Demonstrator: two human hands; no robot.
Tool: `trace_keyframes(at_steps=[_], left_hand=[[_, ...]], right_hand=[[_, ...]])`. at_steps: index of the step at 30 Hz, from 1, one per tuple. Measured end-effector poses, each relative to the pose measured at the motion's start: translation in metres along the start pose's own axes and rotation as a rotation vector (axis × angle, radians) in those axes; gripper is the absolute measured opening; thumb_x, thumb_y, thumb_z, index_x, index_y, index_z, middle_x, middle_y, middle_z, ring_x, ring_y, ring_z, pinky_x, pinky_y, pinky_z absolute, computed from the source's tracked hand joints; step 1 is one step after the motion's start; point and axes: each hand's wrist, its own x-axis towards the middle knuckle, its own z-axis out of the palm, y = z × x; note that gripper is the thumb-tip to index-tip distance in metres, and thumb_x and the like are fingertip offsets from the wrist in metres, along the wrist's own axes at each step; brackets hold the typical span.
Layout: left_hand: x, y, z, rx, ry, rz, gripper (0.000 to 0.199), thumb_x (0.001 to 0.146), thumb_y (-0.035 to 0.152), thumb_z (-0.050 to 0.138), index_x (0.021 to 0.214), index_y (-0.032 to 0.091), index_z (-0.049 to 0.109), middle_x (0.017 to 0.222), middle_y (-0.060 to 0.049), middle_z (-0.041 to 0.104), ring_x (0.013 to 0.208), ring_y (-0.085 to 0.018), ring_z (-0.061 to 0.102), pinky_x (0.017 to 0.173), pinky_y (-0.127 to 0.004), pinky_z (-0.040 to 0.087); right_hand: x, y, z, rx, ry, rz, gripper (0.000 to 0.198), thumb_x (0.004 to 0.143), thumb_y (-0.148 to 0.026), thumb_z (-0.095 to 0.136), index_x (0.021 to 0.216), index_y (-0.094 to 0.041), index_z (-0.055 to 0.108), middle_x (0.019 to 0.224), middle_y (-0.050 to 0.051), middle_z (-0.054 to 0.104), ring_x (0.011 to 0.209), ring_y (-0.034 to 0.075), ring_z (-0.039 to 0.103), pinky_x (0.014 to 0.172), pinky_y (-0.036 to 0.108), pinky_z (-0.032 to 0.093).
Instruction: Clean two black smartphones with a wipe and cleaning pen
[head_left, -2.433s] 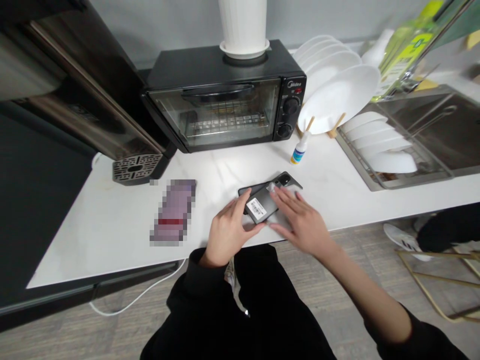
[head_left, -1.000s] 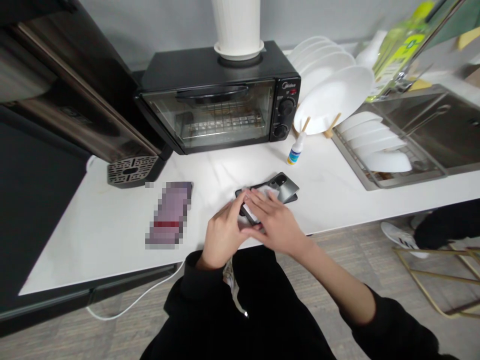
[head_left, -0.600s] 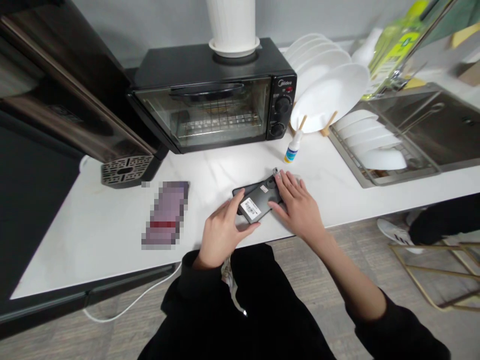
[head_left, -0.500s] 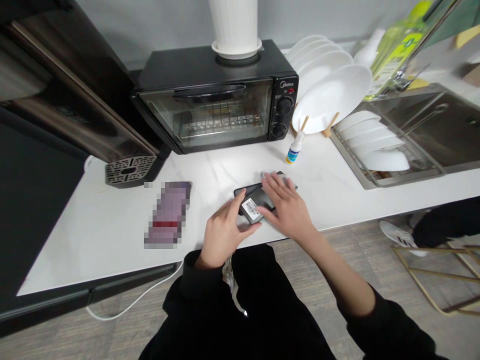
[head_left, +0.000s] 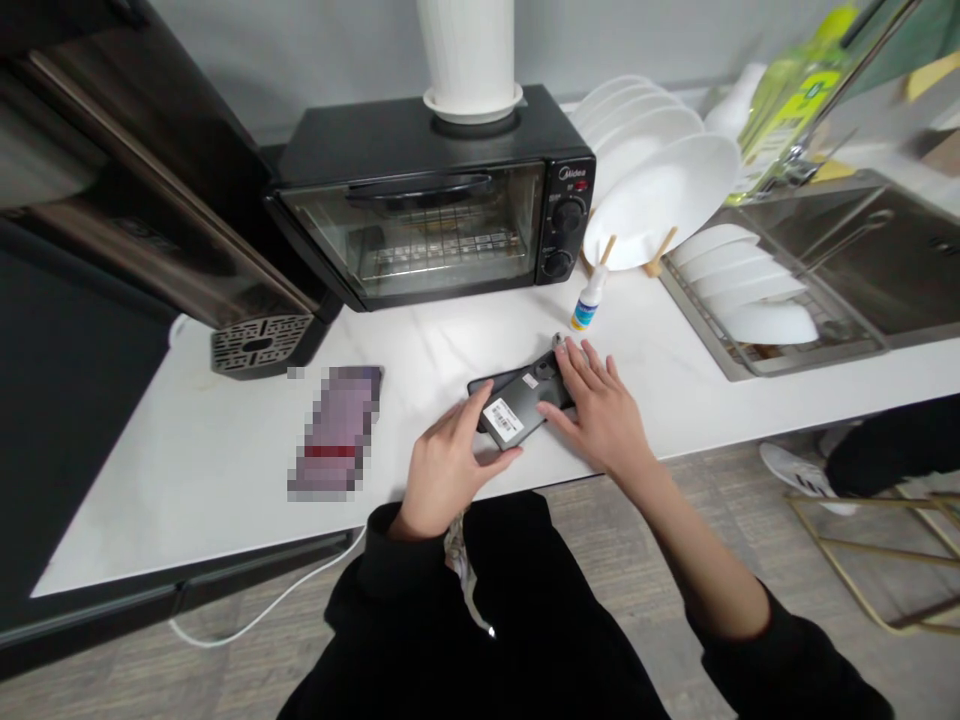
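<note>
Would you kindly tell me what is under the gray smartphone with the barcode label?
A black slab, possibly another phone, peeks out beyond the upper-left edge of the gray smartphone. The smartphone hides most of the rest.

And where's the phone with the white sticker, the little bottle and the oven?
Phone with the white sticker (head_left: 526, 400): head view, middle of its dark back.
Little bottle (head_left: 586, 307): head view, on its label.
Oven (head_left: 439, 225): head view, on its glass door.
</note>
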Motion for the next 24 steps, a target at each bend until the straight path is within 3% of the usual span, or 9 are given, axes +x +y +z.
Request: trace_keyframes(at_steps=[4,7,9,12,16,19,24], left_hand=[[0.0,0.0,-0.003,-0.004,-0.04,-0.013,0.085,0.087,0.038,0.083,0.159,0.024,0.04,0.143,-0.009,0.07,0.121,-0.028,0.074,0.102,-0.037,0.061],[-0.001,0.0,-0.003,0.013,-0.052,-0.043,0.083,0.088,0.036,0.082,0.159,0.025,0.04,0.142,-0.01,0.07,0.119,-0.028,0.075,0.101,-0.037,0.062],[-0.001,0.0,-0.002,0.013,-0.038,-0.039,0.086,0.087,0.041,0.083,0.159,0.025,0.04,0.14,-0.01,0.071,0.12,-0.028,0.074,0.102,-0.038,0.061],[-0.001,-0.001,0.001,0.003,-0.011,-0.007,0.092,0.084,0.05,0.085,0.16,0.025,0.039,0.139,-0.01,0.072,0.119,-0.029,0.075,0.102,-0.038,0.062],[-0.001,-0.002,0.002,0.001,0.011,0.002,0.094,0.083,0.049,0.086,0.16,0.025,0.038,0.139,-0.009,0.072,0.118,-0.028,0.075,0.1,-0.037,0.062],[0.0,-0.001,0.0,-0.008,-0.008,-0.007,0.091,0.084,0.046,0.085,0.16,0.024,0.038,0.14,-0.009,0.072,0.119,-0.028,0.075,0.1,-0.037,0.062],[-0.001,0.001,-0.003,0.006,-0.046,-0.054,0.082,0.089,0.031,0.08,0.159,0.025,0.038,0.14,-0.008,0.072,0.117,-0.026,0.076,0.098,-0.035,0.062]], right_hand=[[-0.005,-0.047,0.011,0.116,-0.123,-0.246,0.089,0.1,-0.071,0.049,0.161,-0.008,0.039,0.169,0.018,0.037,0.16,0.033,0.033,0.132,0.059,0.028],[-0.027,-0.07,0.009,0.18,-0.168,-0.302,0.095,0.097,-0.074,0.051,0.163,-0.007,0.034,0.17,0.02,0.033,0.161,0.031,0.031,0.131,0.057,0.031],[-0.037,-0.061,0.002,0.187,-0.19,-0.303,0.089,0.099,-0.07,0.051,0.165,-0.013,0.031,0.17,0.017,0.035,0.16,0.03,0.032,0.13,0.059,0.033],[-0.033,-0.025,-0.007,0.125,-0.14,-0.193,0.079,0.104,-0.061,0.048,0.168,-0.021,0.025,0.17,0.014,0.036,0.159,0.031,0.035,0.127,0.062,0.038],[-0.007,0.003,-0.005,0.019,-0.027,-0.043,0.079,0.105,-0.063,0.044,0.166,-0.016,0.03,0.17,0.016,0.037,0.159,0.035,0.034,0.126,0.065,0.035],[-0.001,-0.02,0.005,0.055,-0.054,-0.133,0.084,0.102,-0.067,0.048,0.163,-0.011,0.036,0.169,0.017,0.036,0.16,0.034,0.032,0.13,0.063,0.031],[-0.034,-0.067,0.005,0.196,-0.204,-0.346,0.092,0.098,-0.073,0.05,0.162,-0.008,0.037,0.169,0.018,0.035,0.16,0.03,0.032,0.131,0.056,0.031]])
